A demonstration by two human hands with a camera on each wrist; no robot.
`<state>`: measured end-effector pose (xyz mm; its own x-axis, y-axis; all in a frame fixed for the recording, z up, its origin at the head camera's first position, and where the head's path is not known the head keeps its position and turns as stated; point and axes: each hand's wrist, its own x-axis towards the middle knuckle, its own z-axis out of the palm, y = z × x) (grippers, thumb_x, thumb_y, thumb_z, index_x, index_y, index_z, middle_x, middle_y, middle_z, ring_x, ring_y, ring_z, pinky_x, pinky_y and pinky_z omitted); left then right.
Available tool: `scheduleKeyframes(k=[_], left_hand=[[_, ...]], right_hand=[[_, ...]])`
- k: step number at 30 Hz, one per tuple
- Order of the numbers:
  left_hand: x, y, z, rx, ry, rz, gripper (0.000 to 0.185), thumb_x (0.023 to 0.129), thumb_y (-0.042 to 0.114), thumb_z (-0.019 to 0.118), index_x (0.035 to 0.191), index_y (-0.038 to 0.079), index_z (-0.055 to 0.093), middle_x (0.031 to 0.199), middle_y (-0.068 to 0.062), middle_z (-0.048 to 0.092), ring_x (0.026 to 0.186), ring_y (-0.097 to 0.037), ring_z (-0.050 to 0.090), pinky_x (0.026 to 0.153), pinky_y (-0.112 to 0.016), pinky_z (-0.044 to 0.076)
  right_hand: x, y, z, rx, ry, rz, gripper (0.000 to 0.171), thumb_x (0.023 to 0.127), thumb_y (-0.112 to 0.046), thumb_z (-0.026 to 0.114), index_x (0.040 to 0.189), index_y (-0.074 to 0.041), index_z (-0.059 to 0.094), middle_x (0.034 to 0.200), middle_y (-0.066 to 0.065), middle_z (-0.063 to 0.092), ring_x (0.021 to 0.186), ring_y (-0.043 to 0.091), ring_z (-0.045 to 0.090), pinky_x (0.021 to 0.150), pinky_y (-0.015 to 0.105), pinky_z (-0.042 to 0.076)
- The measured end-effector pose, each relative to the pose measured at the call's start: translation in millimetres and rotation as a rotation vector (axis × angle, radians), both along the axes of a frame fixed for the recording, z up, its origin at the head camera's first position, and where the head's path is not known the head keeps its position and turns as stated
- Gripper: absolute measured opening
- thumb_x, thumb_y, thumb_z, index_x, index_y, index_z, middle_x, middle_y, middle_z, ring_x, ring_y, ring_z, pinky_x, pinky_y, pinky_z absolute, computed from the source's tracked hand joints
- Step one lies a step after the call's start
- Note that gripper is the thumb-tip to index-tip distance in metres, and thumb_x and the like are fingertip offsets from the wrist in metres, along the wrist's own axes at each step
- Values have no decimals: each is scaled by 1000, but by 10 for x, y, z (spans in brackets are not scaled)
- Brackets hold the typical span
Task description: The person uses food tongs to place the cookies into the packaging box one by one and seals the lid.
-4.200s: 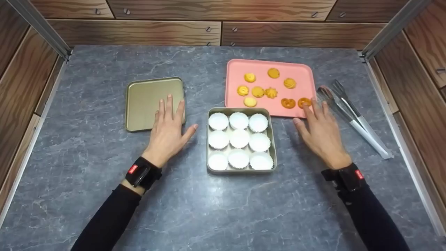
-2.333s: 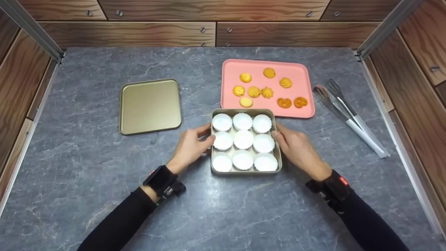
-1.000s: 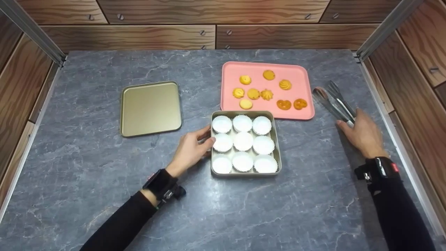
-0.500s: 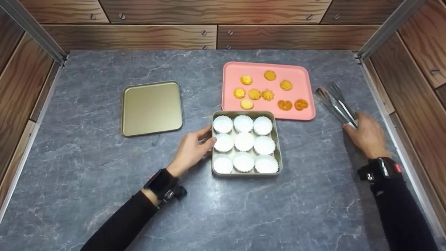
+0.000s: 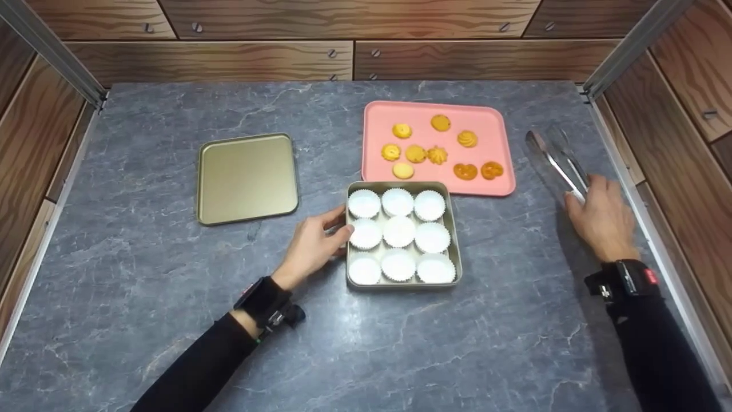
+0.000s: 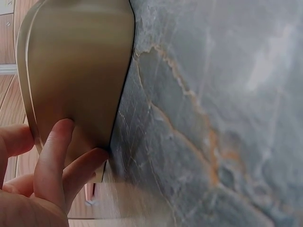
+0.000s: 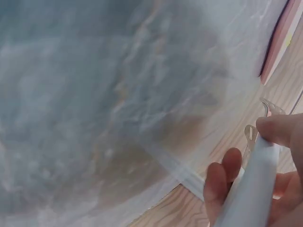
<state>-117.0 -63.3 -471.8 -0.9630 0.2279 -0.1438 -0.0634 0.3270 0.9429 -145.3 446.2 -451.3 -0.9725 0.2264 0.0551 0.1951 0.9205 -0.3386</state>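
steel tongs in right hand's grip; left hand grasps square tin's wall.

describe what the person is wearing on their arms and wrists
Both arms are in long black sleeves. Each wrist carries a black strap-on device: the one by the left hand sits at, the one by the right hand shows a small red tag.

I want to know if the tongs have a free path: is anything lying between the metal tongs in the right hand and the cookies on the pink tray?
Nothing visible does. The right hand grips the metal tongs; only bare grey stone countertop separates them from the pink tray of cookies.
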Motion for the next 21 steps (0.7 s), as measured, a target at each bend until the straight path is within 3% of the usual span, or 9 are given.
scheduleKeyframes(k=[6,10,14,18,21], left_hand=[[5,-1,10,-1,-6,3,59,99,15,71,151,2,48,142,-21,60,99,-24,75,74,-31,68],[9,1,11,-1,2,7,58,99,15,71,151,2,49,141,-21,61,104,-25,74,75,-30,67],[8,2,8,9,0,13,58,99,15,71,151,2,49,141,-20,61,107,-25,73,75,-29,67],[11,5,8,2,2,18,58,99,15,71,151,2,50,141,-20,61,105,-25,74,76,-28,67],[14,12,18,0,6,17,58,98,15,71,151,2,50,141,-21,61,104,-26,74,75,-28,67]], right_hand=[[-14,-184,49,15,84,59,62,105,-34,57,145,11,43,121,38,50,100,62,52,73,77,45],[-32,-358,68,-9,195,150,54,102,-29,66,134,13,54,101,35,60,87,57,58,67,70,47],[-63,-541,97,-31,249,253,45,98,-27,73,121,10,62,85,26,63,72,47,60,57,61,49],[-111,-720,138,24,274,357,43,96,-28,76,118,6,64,87,22,66,73,44,63,58,60,53],[-147,-847,178,66,250,404,44,96,-32,76,124,1,65,94,20,69,77,41,66,58,61,56]])
